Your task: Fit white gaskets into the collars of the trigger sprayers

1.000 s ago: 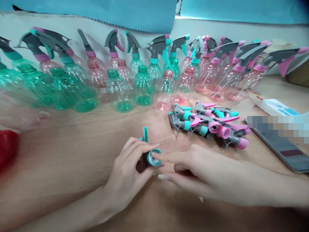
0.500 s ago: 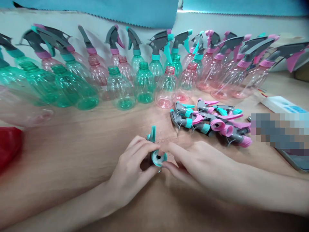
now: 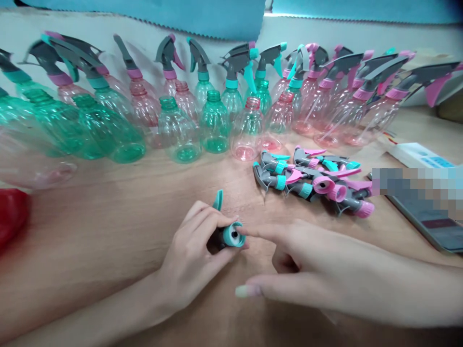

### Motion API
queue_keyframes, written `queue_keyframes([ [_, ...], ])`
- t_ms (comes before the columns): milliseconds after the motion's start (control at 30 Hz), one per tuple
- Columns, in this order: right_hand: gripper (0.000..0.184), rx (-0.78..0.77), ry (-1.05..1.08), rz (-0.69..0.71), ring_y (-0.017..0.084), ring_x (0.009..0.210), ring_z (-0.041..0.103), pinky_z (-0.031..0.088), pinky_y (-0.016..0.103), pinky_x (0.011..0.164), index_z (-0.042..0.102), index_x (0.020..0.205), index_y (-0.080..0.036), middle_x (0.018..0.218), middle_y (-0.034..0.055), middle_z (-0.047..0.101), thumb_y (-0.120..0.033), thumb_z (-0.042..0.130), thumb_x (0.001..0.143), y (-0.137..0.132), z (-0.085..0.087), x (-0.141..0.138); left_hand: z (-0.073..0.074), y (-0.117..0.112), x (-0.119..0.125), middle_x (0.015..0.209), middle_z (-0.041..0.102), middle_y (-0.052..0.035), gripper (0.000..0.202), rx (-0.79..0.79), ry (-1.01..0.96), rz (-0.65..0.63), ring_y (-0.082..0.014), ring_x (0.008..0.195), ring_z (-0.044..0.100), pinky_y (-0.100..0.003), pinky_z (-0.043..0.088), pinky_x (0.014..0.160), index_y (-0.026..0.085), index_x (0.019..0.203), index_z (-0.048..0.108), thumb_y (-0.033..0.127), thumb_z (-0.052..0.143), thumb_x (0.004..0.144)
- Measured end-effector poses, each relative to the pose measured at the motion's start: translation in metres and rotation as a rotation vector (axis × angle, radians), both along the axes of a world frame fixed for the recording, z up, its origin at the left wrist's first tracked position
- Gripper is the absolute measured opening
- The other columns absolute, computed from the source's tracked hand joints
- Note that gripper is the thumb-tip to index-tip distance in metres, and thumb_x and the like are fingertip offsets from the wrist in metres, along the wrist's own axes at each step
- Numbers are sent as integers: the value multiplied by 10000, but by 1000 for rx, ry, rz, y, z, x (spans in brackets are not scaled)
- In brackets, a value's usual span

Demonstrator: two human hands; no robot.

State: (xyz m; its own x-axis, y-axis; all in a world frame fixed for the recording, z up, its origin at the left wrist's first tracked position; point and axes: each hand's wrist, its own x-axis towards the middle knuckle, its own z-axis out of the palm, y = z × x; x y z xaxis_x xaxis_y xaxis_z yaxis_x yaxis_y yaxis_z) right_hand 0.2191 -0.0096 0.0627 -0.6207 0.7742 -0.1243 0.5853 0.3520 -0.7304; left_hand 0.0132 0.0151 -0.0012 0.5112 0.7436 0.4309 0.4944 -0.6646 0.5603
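Observation:
Low in the middle of the head view, my left hand (image 3: 193,246) grips a trigger spray head (image 3: 234,234) with a teal collar and teal trigger. The collar's open end, white inside with a dark central hole, faces me. My right hand (image 3: 307,265) has its index finger stretched to the collar's rim, the tip reaching just inside it. Its thumb stands well apart below, and the other fingers are curled. Most of the grey sprayer body is hidden behind my left fingers. Beyond my hands lies a pile of grey, teal and pink spray heads (image 3: 307,180).
Open-necked green bottles (image 3: 215,120) and pink bottles (image 3: 248,130) stand along the back, before several bottles with spray heads fitted (image 3: 231,86). A phone (image 3: 430,217) and a white box (image 3: 419,154) lie at right. Something red (image 3: 12,214) sits at the left edge.
My right thumb has moved away from the collar and down, leaving the index finger at the rim. The spray head has turned slightly and shifted a little left in my left hand.

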Motion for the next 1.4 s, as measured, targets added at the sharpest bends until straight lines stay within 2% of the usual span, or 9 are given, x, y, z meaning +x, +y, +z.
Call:
queue_keyframes([
  [233, 275, -273, 96, -66, 62, 478, 431, 333, 197, 466, 628, 924, -190, 552, -76, 486, -441, 527, 879, 12, -2, -3, -1, 2, 1, 781, 596, -1, 162, -3, -13, 46, -161, 757, 518, -275, 440, 648, 188, 923, 597, 151, 665, 781],
  [400, 378, -342, 156, -176, 87, 593, 483, 378, 214, 530, 579, 1062, -199, 668, -51, 518, -515, 516, 863, 9, -14, -6, -2, 2, 1, 775, 589, 1, 150, -38, -37, 47, -161, 748, 518, -279, 437, 636, 190, 924, 603, 177, 666, 789],
  [500, 327, -376, 172, -208, 83, 591, 463, 372, 217, 527, 547, 1015, -215, 669, -64, 482, -504, 515, 867, 5, -20, -9, -2, 2, 0, 775, 581, 8, 178, -72, -47, 65, -163, 750, 516, -281, 431, 630, 201, 909, 600, 201, 702, 764],
  [667, 216, -344, 159, -246, 69, 587, 436, 362, 205, 527, 476, 911, -214, 697, -72, 475, -404, 565, 858, -2, -26, -13, -3, 1, 1, 801, 578, 22, 246, -127, -66, 65, -162, 778, 537, -276, 436, 641, 224, 908, 592, 138, 723, 719],
  [833, 269, -416, 156, -262, 70, 586, 447, 361, 201, 519, 451, 872, -210, 694, -69, 490, -461, 546, 857, -5, -27, -14, -3, 1, 1, 802, 589, 31, 217, -128, -67, 44, -155, 770, 547, -279, 443, 656, 225, 866, 581, 98, 687, 725],
  [967, 284, -336, 91, -235, 88, 578, 477, 360, 208, 502, 471, 1018, -222, 694, -56, 523, -440, 549, 853, -9, -22, -15, -4, 0, 1, 824, 582, 19, 237, -165, -79, 59, -171, 784, 563, -296, 465, 652, 239, 916, 584, 126, 683, 732],
  [1100, 462, -177, -76, -228, 124, 536, 472, 369, 247, 497, 457, 1192, -214, 682, -27, 560, -421, 591, 801, -15, -13, -16, -3, 0, 2, 826, 577, 6, 210, -171, -108, 60, -184, 777, 567, -322, 479, 644, 244, 930, 582, 177, 684, 760],
  [1233, 642, -163, -145, -195, 135, 487, 468, 344, 255, 448, 359, 1329, -184, 682, -14, 590, -424, 597, 783, -19, -10, -19, 0, 0, 2, 804, 584, 0, 162, -121, -84, 62, -191, 764, 552, -344, 473, 645, 243, 904, 578, 216, 681, 781],
  [1400, 548, -226, -121, -115, 146, 544, 501, 355, 265, 481, 391, 1285, -189, 679, -22, 586, -414, 566, 817, -15, -8, -20, -1, 1, 0, 802, 578, -8, 142, -80, -77, 50, -189, 765, 533, -349, 466, 645, 231, 907, 561, 236, 661, 806],
])
